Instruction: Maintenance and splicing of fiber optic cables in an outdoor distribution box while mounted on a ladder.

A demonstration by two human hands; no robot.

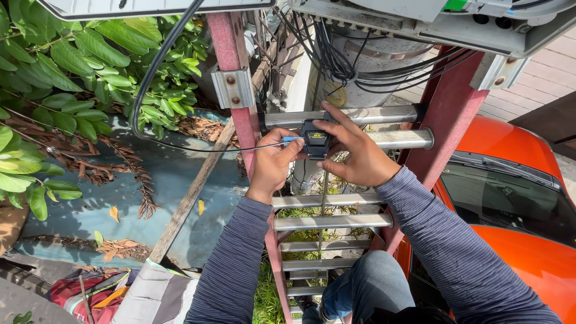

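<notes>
Looking down from my head, I am standing on a red ladder (231, 90) and gripping a small black meter (315, 140) with my right hand (354, 155), fingers curled over its top and side. My left hand (271, 165) is pinching a blue connector (291, 139) on a thin black cable (180, 146), lying lengthwise toward the meter, just left of it and almost touching.

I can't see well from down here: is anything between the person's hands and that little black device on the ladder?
Nothing visible. The left hand and right hand both touch the small black device; a thin black cable with a blue plug meets its left side.
</notes>
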